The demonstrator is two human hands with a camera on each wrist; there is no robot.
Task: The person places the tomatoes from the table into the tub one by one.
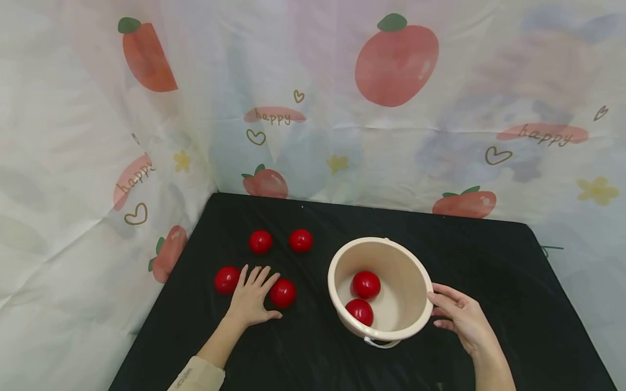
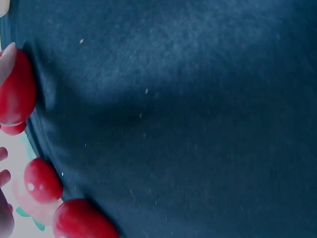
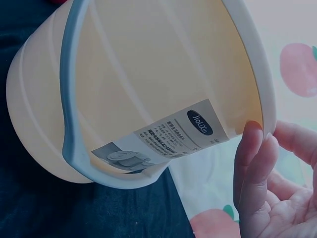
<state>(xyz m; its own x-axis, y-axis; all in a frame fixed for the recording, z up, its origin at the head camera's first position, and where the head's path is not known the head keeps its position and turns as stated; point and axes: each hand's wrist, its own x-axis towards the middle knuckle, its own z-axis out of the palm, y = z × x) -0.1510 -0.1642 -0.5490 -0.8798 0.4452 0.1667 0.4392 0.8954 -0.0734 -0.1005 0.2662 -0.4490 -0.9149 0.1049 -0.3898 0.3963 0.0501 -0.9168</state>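
My left hand (image 1: 251, 301) reaches over the black cloth with fingers spread. A red ball (image 1: 283, 293) lies beside it, in the gap between thumb and index finger. Another red ball (image 1: 227, 280) sits by the outer fingers on the left. In the left wrist view, a fingertip overlaps a red ball (image 2: 16, 91) at the left edge. My right hand (image 1: 462, 317) holds the rim of a cream bucket (image 1: 408, 282) on its right side, thumb and fingertips at the lip. Inside the bucket lie two red balls, one farther back (image 1: 365, 285) and one nearer (image 1: 360, 312).
Two more red balls, one left (image 1: 261, 241) and one right (image 1: 300, 240), lie toward the back of the black-covered table (image 1: 313, 358). The bucket's handle (image 1: 381, 343) hangs at its front. A printed curtain (image 1: 318, 65) borders the table behind and at both sides.
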